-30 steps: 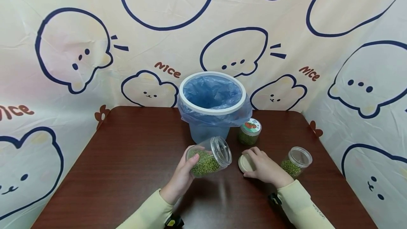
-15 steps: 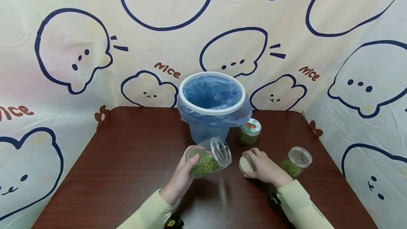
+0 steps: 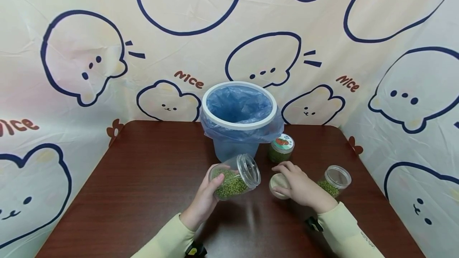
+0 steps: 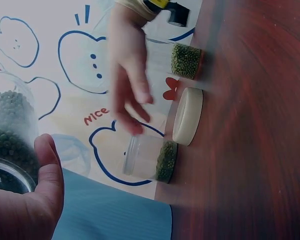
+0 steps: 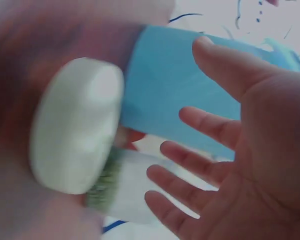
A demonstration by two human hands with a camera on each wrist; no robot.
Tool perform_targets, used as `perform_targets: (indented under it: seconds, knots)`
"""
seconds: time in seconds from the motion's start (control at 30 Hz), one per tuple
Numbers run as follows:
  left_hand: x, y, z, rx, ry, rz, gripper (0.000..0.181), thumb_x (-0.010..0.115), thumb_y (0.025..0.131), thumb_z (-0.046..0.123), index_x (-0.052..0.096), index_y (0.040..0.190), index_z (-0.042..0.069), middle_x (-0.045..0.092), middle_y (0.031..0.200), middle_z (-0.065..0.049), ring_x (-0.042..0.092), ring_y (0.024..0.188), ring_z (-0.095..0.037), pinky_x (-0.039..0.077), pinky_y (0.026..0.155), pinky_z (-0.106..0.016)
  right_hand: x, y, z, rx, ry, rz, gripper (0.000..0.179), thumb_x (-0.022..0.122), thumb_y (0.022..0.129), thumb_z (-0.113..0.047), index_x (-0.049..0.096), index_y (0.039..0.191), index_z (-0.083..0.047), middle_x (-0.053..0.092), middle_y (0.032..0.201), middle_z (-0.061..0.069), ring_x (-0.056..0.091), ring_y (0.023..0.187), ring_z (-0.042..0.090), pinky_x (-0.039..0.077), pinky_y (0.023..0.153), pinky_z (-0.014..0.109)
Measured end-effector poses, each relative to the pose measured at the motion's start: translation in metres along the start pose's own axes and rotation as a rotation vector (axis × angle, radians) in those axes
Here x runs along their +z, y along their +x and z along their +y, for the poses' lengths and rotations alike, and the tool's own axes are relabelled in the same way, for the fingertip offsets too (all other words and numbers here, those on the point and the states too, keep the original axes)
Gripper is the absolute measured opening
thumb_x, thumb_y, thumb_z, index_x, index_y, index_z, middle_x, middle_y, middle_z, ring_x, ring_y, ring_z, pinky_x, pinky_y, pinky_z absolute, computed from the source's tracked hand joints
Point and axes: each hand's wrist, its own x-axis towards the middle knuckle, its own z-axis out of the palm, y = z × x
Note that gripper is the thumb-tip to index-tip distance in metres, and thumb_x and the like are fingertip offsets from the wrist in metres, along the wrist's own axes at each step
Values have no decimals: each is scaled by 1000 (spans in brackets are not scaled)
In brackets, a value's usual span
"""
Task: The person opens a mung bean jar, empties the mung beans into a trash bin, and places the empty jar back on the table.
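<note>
My left hand (image 3: 202, 200) grips a clear plastic jar (image 3: 231, 182) partly filled with green mung beans. It is tilted, its uncovered mouth pointing right and slightly up. To its right, a pale round lid (image 3: 277, 185) lies on the table. Over that lid hovers my right hand (image 3: 303, 186), fingers spread and holding nothing. The right wrist view shows a gap between the lid (image 5: 77, 125) and the fingers (image 5: 177, 187). Beyond my right wrist stands a smaller uncovered jar (image 3: 333, 181) of mung beans. Another jar (image 3: 281, 149), with a printed lid, stands farther back.
A blue bin (image 3: 234, 150) with a white rim and a blue bag liner stands at the back middle of the brown table (image 3: 143, 182). The closed jar is close to its right side. Behind the table hangs a cartoon-printed cloth (image 3: 211, 55).
My right hand has let go of the lid and risen off it, shifting slightly right. The lid stays on the table. My left hand and its jar are practically unmoved.
</note>
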Motion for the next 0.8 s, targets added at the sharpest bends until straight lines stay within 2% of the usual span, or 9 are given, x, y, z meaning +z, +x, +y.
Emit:
perform_targets:
  seconds: [0.23, 0.37, 0.53, 0.63, 0.8]
  knots:
    - [1, -1, 0, 14, -15, -4, 22, 41, 107, 22, 47, 128, 17, 68, 123, 2, 67, 108, -13, 57, 87, -30, -42, -1, -23, -80, 2, 44, 38, 74, 96, -28, 64, 131, -18, 60, 131, 2, 62, 120, 22, 54, 99, 47]
    - [2, -2, 1, 19, -19, -6, 22, 41, 107, 21, 47, 127, 16, 68, 123, 2, 67, 108, -12, 58, 86, -31, -64, 0, -30, -124, -21, 112, 29, 75, 96, -26, 67, 124, -20, 63, 125, -2, 64, 114, 16, 56, 95, 44]
    - [3, -2, 3, 17, -13, -3, 23, 42, 106, 21, 46, 128, 15, 68, 122, 1, 67, 108, -13, 58, 86, -31, -87, 3, -33, -171, -27, 216, 23, 77, 93, -17, 70, 115, -19, 66, 112, -3, 66, 100, 11, 58, 85, 40]
    - [3, -2, 3, 15, -7, -7, 23, 41, 106, 22, 46, 128, 15, 67, 122, 3, 66, 108, -12, 58, 87, -31, -98, 6, -33, -166, -26, 251, 21, 77, 93, -13, 70, 112, -18, 66, 109, -3, 65, 96, 10, 59, 84, 39]
    - [2, -3, 3, 24, -13, -18, 24, 42, 107, 21, 45, 129, 15, 68, 121, 5, 66, 107, -11, 58, 86, -31, -114, 11, -32, -115, -17, 267, 17, 75, 95, -13, 71, 110, -18, 66, 104, -3, 62, 91, 12, 58, 80, 35]
